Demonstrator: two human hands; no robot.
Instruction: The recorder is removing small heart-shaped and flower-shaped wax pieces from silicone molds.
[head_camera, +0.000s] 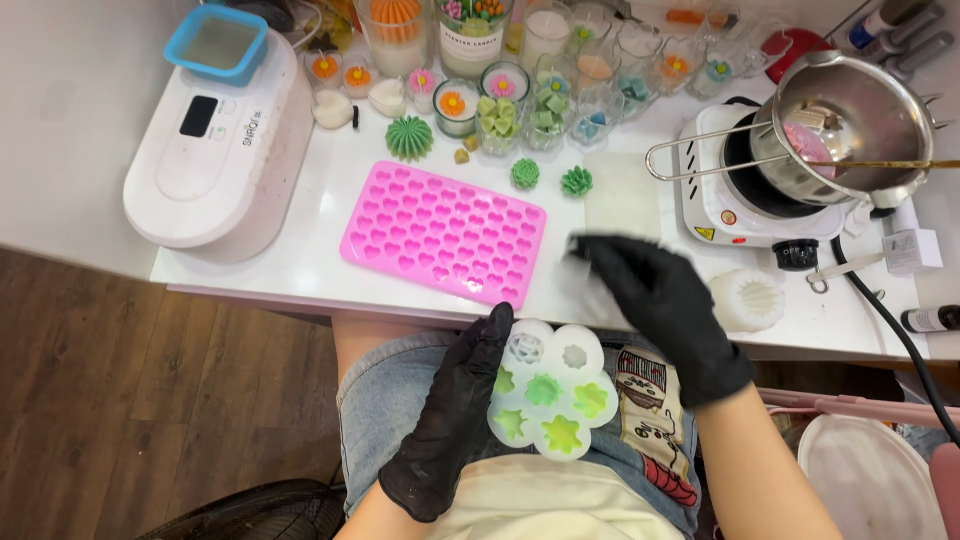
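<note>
Resting on the lap, a white silicone flower mould is gripped by the black-gloved left hand; five cavities hold green wax, two look emptied. The blurred right hand hovers by the bench, grip unclear.

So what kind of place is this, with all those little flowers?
Probably a small candle-making bench. A metal melting pot sits on a white hotplate, glass cups of wax flowers line the back, and the left hand holds a white flower mould.

Black matt rubbery gloves on left hand, right hand; translucent silicone mould; shiny steel pot.
</note>
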